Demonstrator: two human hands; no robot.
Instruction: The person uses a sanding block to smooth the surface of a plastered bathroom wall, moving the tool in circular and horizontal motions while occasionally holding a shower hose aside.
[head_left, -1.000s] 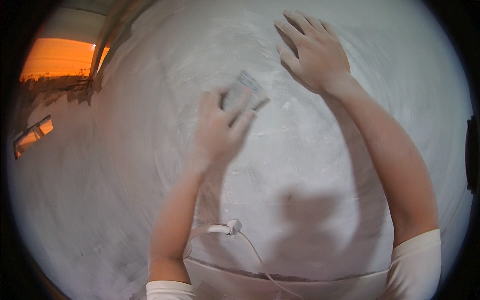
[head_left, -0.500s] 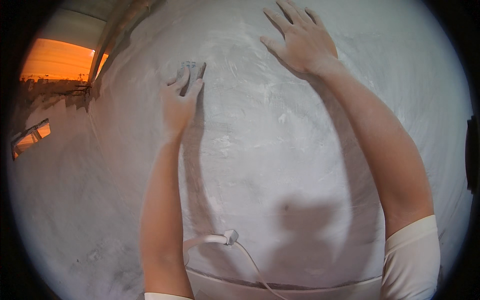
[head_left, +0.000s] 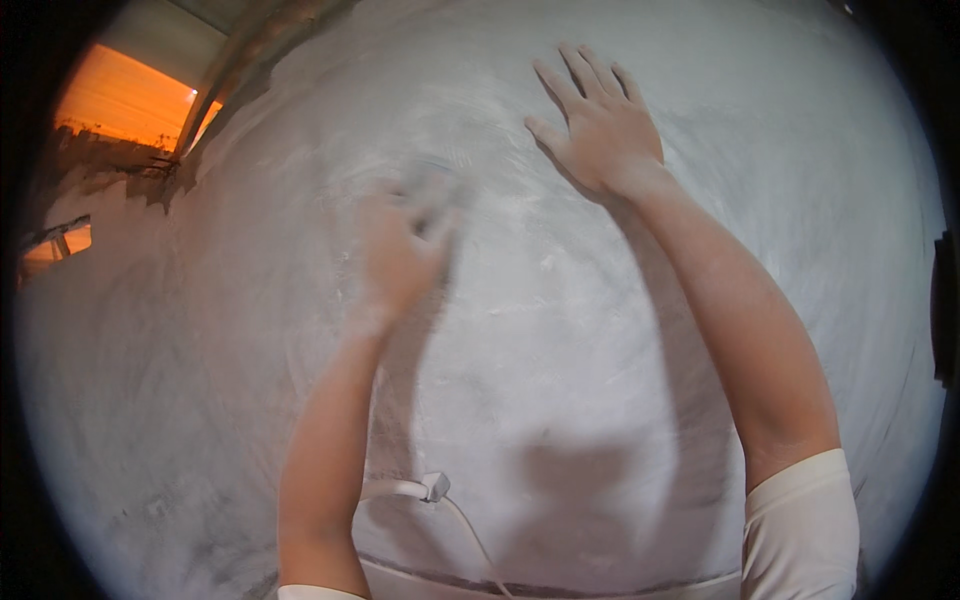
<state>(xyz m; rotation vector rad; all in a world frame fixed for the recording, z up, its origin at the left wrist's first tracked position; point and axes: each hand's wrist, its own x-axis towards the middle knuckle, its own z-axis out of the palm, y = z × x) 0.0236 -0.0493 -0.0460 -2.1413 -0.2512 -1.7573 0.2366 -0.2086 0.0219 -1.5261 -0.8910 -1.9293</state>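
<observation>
A grey, dusty plastered wall (head_left: 560, 330) fills most of the view. My left hand (head_left: 400, 250), smeared by motion, is closed around a folded piece of sandpaper (head_left: 436, 182) against the wall, left of the middle. Half a second ago the sandpaper showed more sharply, with a printed grey back; now it is blurred. Higher up and to the right, my right hand (head_left: 608, 145) lies flat on the wall with fingers spread and nothing in it. Pale dust coats both hands.
A white cable (head_left: 470, 535) with a pale square fitting (head_left: 436, 487) hangs low on the wall, beside my left forearm. At the upper left, orange light shows through an opening (head_left: 130, 95) by a broken wall edge. A smaller opening (head_left: 70, 245) sits below it.
My left hand has moved right and down in the picture with the sandpaper. The view has shifted slightly; my right hand appears lower but still lies flat on the wall.
</observation>
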